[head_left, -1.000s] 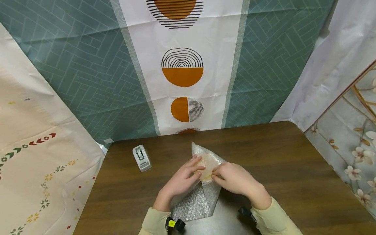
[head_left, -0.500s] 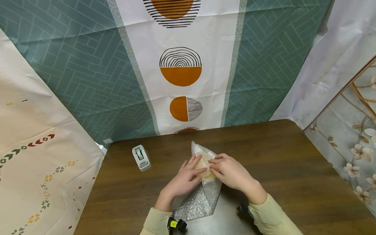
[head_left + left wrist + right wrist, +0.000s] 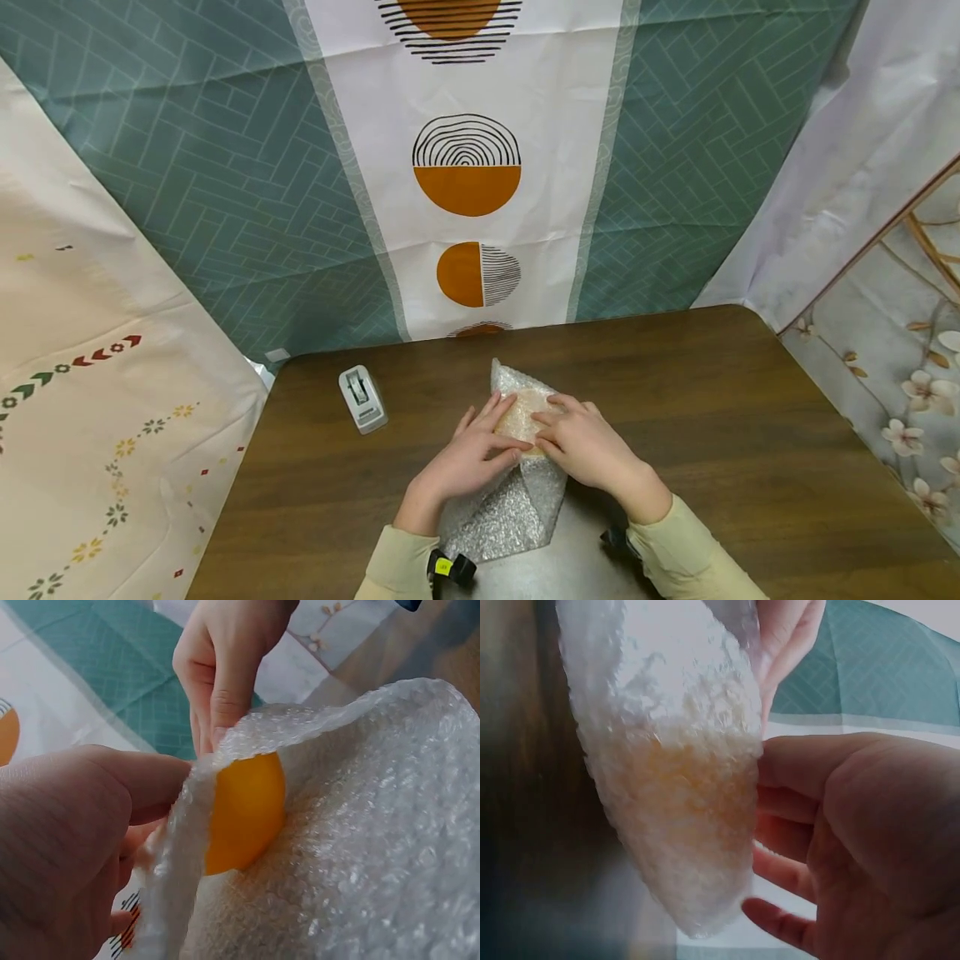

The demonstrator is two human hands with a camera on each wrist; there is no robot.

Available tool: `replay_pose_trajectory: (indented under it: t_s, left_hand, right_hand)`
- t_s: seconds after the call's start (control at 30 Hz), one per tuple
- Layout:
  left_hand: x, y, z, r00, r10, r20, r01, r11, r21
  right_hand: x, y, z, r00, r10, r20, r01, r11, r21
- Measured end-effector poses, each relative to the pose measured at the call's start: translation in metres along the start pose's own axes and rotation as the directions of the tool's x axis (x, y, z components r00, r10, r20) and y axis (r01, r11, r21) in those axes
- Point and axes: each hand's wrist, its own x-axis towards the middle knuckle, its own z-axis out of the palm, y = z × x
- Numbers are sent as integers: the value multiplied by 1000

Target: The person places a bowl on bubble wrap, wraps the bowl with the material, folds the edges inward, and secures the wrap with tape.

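Observation:
A sheet of bubble wrap lies folded in front of me, its pointed top flap reaching toward the back of the table. Inside the fold, the left wrist view shows a smooth yellow-orange thing with a rounded edge; the wrap hides the rest of it. My left hand holds the left side of the folded wrap, thumb at its edge. From the right, my right hand grips the other side, thumb and fingers at the fold. Through the wrap, the right wrist view shows a blurred orange patch.
A small white device with a dark slot sits at the back left of the brown wooden table. Under the wrap's near end is a grey surface. A patterned cloth hangs behind the table.
My right hand has shifted up along the wrap and its fingers have spread apart. The left thumb has come slightly toward the right hand. The wrap stays in nearly the same place.

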Motion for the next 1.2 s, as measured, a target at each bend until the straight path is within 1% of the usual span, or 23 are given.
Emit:
replay_pose_trajectory:
  t_s: [0.1,0.23,0.33,0.47,0.57,0.63,0.7,0.77,0.87,0.93,1.0,1.03,1.13,1.2]
  left_hand:
    - [1,-2,1,1000,-9,-26,10,999,52]
    - [1,-3,3,997,-39,-71,48,990,131]
    - [0,-2,1,992,-63,-113,79,987,143]
    - [-1,-5,-3,983,-109,-146,127,984,124]
    - [-3,-8,-6,978,-142,-151,159,981,107]
    - [-4,-11,-8,976,-155,-154,169,982,82]
    - [-6,-14,-11,970,-181,-162,191,981,46]
    - [-7,-17,-15,960,-221,-172,225,974,3]
    - [-10,-23,-21,933,-308,-187,305,951,-47]
    - [-14,-26,-26,915,-364,-177,355,931,-80]
    - [-18,-29,-31,903,-404,-143,392,914,-106]
    - [-21,-30,-33,900,-420,-115,408,906,-117]
    - [-31,-31,-40,898,-439,-22,432,890,-145]
    - [-39,-31,-44,898,-438,37,438,887,-143]
  right_hand:
    - [2,-4,3,999,40,16,-40,999,-1]
    - [2,-10,9,996,82,42,-82,997,6]
    - [3,-16,13,993,106,51,-107,994,8]
    - [5,-22,18,986,159,50,-159,987,-3]
    - [7,-27,22,979,197,48,-197,980,-8]
    - [7,-30,24,976,215,39,-215,977,-4]
    - [8,-33,25,974,228,20,-228,974,-7]
    - [9,-35,27,972,236,3,-236,972,-11]
    - [11,-37,29,969,247,-27,-247,969,-23]
    - [10,-37,32,967,252,-40,-253,967,-28]
    - [10,-37,35,964,260,-53,-262,964,-39]
    - [10,-37,37,962,265,-58,-268,963,-44]
    - [9,-38,41,957,283,-70,-287,956,-62]
    - [9,-40,42,953,288,-89,-295,954,-64]
